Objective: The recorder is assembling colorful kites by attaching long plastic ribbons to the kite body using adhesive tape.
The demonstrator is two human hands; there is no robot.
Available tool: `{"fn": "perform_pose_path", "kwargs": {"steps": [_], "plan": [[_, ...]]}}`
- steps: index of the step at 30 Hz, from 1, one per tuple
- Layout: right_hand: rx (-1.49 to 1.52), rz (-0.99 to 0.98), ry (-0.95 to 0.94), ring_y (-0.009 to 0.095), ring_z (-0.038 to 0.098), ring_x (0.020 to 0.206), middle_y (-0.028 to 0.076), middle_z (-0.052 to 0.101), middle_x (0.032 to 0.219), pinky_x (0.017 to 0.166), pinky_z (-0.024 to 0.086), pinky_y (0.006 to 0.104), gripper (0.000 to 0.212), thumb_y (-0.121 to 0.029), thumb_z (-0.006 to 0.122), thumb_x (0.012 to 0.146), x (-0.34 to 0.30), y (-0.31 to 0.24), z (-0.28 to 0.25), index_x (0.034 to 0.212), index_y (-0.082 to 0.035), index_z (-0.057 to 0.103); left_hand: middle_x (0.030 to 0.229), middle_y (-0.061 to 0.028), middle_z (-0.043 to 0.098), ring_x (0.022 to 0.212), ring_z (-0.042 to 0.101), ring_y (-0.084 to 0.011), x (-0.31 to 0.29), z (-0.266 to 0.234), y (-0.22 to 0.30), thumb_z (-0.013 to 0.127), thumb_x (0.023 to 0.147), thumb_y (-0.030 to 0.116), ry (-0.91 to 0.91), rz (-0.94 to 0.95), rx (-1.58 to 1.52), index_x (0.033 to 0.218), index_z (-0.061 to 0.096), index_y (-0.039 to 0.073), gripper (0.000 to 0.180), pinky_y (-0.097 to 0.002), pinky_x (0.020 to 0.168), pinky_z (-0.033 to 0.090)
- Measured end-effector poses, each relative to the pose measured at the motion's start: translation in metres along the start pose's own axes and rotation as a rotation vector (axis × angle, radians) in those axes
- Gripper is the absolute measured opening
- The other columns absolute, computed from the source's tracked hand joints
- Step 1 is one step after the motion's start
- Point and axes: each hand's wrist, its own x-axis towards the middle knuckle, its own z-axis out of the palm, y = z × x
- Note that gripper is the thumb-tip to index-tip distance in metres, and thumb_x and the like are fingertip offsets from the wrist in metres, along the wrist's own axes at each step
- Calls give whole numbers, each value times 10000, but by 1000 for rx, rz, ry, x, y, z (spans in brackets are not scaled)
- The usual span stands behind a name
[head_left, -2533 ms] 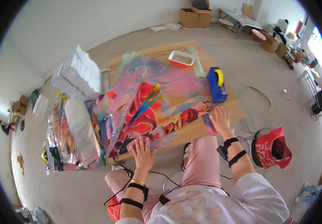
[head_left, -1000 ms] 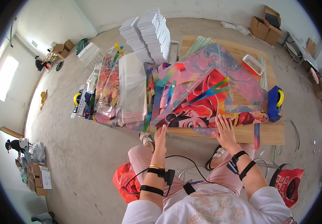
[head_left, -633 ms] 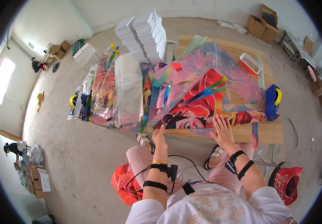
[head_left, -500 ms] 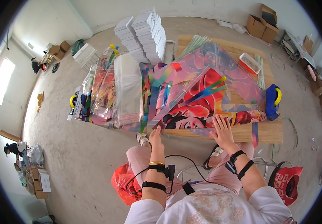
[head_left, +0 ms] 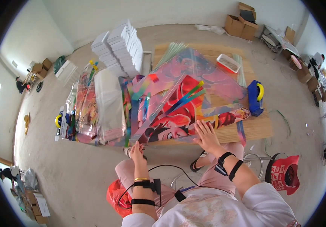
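Note:
A large triangular kite point(head_left: 178, 102) of thin printed sheet, with a red cartoon figure and rainbow ribbon tails point(head_left: 183, 99), lies across the table's front. At its near left corner, my left hand point(head_left: 136, 152) has its fingers closed on the edge. My right hand point(head_left: 207, 139) rests flat on the near edge with fingers spread, right of the printed face. A rolled, colourfully printed strip point(head_left: 231, 116) lies just beyond that hand. Farther right stands a blue tape dispenser point(head_left: 255, 99) with a yellow core.
Clear plastic bags point(head_left: 110, 104) and packed printed pieces point(head_left: 86, 109) cover the table's left side. Behind them rise tall white stacks point(head_left: 123, 49). Pale thin rods point(head_left: 170, 53) and a red-and-white tray point(head_left: 228, 63) lie on the wooden table point(head_left: 259, 126). A red bag point(head_left: 285, 174) stands at right.
My left hand has come to the kite's near left corner and its fingers have closed there. The right hand stays flat on the near edge. The whole view has shifted.

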Motion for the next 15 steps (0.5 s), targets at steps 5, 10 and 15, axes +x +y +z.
{"fn": "perform_pose_path", "kwargs": {"steps": [5, 10, 15], "plan": [[-2, 20, 12, 307, 243, 1456, 132, 273, 1571, 1174, 167, 515, 718, -506, 459, 954, -12, -7, -5, 1502, -69, 302, 784, 10, 695, 643, 616, -48, -2, -11, -3, 741, 876, 280, -32, 70, -33, 865, 640, 135, 177, -187, 494, 366], [-7, 38, 15, 297, 246, 1456, 122, 285, 1566, 1177, 165, 514, 701, -499, 450, 963, -19, -10, -4, 1502, -77, 299, 779, -47, 702, 603, 624, -81, -2, -16, -10, 702, 908, 198, -2, 16, -136, 840, 637, 86, 147, -158, 496, 412], [6, 45, 41, 299, 256, 1450, 117, 287, 1565, 1179, 166, 508, 690, -492, 456, 964, -22, -8, -6, 1498, -83, 301, 764, -68, 697, 589, 613, -81, 2, -13, -1, 714, 897, 168, -25, 51, -52, 829, 642, 73, 137, -156, 477, 415]]}}
